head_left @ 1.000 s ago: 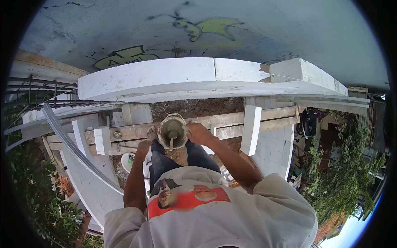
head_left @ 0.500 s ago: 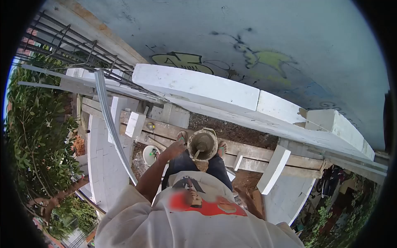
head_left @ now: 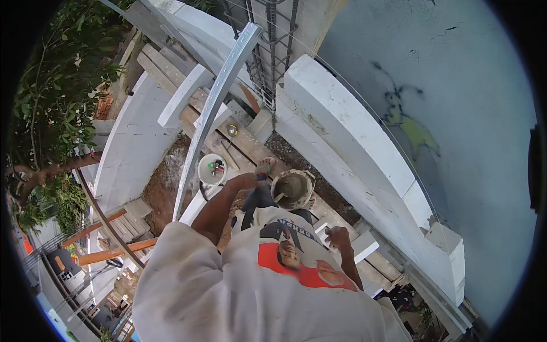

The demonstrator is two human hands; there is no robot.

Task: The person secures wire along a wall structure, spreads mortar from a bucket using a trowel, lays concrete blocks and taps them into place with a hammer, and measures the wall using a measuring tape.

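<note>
A bucket holding grey mortar and a trowel stands on wooden planks by my sandalled feet. My left hand hangs just left of the bucket, over my leg; its fingers are too small to make out. To the lower right of the bucket is my right hand, fingers curled, with a small white edge beside it; whether it grips anything is unclear. A white pail with small coloured items sits left of my left hand.
A low white block wall runs along the right before a painted wall. A long metal channel slants across the left. Rebar stands at top. A tape measure and loose white blocks lie on the planks.
The view has turned toward the left side. My right hand has left the bucket's rim and moved to the right; my left hand has stayed near the bucket's left side.
</note>
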